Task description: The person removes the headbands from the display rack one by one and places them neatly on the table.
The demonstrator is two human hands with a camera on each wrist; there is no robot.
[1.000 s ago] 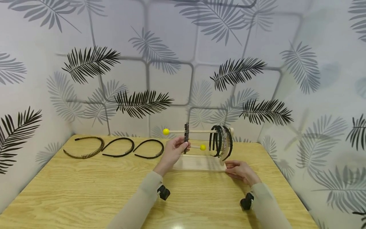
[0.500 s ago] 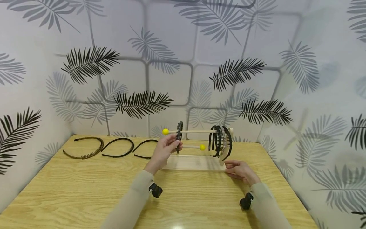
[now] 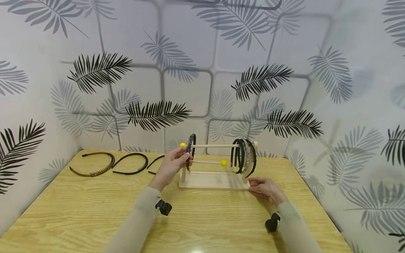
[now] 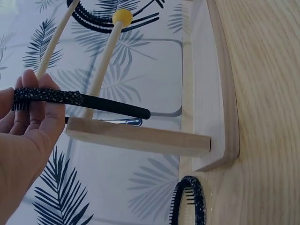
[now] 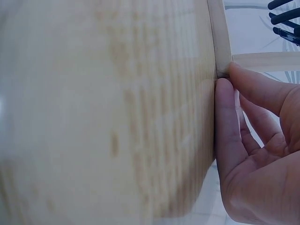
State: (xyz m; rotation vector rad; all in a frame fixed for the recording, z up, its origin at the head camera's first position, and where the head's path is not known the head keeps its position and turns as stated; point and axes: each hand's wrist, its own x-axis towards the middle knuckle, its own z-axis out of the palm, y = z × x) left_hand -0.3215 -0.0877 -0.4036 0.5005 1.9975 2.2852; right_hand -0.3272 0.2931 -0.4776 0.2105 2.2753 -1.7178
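Note:
In the head view, my left hand [image 3: 172, 163] pinches a dark toothed headband [image 3: 190, 154] near the left end of a wooden headband stand [image 3: 215, 180]. The left wrist view shows glittery stones on the curve of that headband [image 4: 49, 95] and a plain black tip. It stands around the upper rod [image 3: 215, 145]. Several black and patterned headbands [image 3: 243, 156] hang together at the rod's right end. My right hand [image 3: 267, 189] holds the front right corner of the stand's base, thumb and fingertip at its end in the right wrist view.
On the wooden table [image 3: 95, 211] to the left lie a brown headband [image 3: 112, 163], a black headband [image 3: 145, 163] and another one partly behind my left hand. Yellow balls cap the rods, one being the lower ball [image 3: 223, 163]. A leaf-patterned wall [image 3: 186, 88] rises behind.
My left hand has moved left along the upper rod with the headband, from the middle to near the yellow end ball. My right hand and the stand have stayed in place.

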